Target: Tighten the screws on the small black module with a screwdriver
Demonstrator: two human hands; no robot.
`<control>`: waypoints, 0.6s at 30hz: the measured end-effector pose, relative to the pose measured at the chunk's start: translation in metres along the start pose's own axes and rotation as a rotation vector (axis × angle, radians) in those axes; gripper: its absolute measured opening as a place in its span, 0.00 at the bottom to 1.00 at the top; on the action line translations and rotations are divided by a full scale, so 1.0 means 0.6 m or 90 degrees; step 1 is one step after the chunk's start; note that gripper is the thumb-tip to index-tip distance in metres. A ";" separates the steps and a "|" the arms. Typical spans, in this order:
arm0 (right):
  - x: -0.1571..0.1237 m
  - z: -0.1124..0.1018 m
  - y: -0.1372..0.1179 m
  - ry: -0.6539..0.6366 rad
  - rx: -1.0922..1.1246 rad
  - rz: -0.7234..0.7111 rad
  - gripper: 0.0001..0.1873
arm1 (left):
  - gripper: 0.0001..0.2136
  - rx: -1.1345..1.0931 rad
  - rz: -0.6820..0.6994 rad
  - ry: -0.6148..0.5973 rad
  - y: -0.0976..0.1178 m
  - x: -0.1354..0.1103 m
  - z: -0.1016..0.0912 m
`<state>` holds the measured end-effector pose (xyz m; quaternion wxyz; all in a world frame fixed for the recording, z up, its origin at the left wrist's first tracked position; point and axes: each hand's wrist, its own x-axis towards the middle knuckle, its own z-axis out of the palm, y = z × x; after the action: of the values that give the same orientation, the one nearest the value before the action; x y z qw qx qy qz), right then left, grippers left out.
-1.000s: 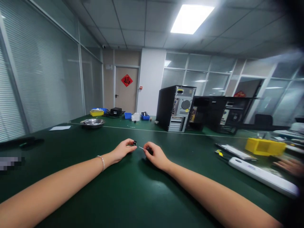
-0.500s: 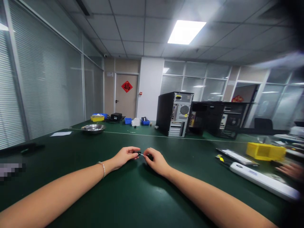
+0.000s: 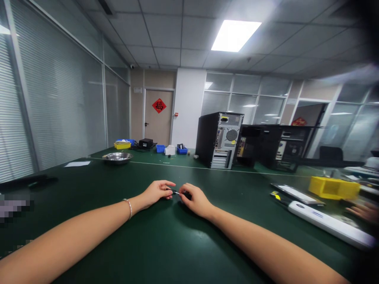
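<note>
My left hand [image 3: 156, 192] pinches a small black piece [image 3: 174, 192] between thumb and fingertips, a little above the green table. The index finger on that hand points outward. Facing it, my right hand [image 3: 195, 200] is closed round a thin tool with a pale shaft [image 3: 177, 193] and a dark body, mostly hidden by the fingers. The shaft's tip meets or nearly meets the black piece; which of the two I cannot tell. Both hands are close together over the middle of the table.
A metal bowl [image 3: 117, 158] stands back left. Black computer towers [image 3: 220, 140] stand behind the hands, to the right. A long white device [image 3: 325, 223], a yellow bin [image 3: 333, 187] and another person's hand [image 3: 363, 211] are at the right. Small blue bins [image 3: 160, 148] sit at the far edge.
The view has shifted very slightly. Both hands keep nearly the same pose and hold, the black piece and the thin shaft still end to end.
</note>
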<state>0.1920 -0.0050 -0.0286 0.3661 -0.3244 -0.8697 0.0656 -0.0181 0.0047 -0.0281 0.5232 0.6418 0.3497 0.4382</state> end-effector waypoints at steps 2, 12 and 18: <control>0.000 0.001 0.000 -0.001 -0.002 -0.001 0.04 | 0.20 -0.007 0.006 -0.002 0.001 0.000 0.001; 0.001 0.000 -0.002 0.002 -0.018 0.013 0.05 | 0.17 0.000 -0.008 -0.014 0.005 -0.002 0.000; 0.000 0.001 -0.001 0.016 -0.026 0.029 0.06 | 0.16 -0.021 -0.032 -0.016 0.011 -0.005 0.000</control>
<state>0.1914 -0.0053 -0.0287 0.3686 -0.3522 -0.8587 0.0521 -0.0195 0.0007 -0.0225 0.5488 0.6295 0.3522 0.4225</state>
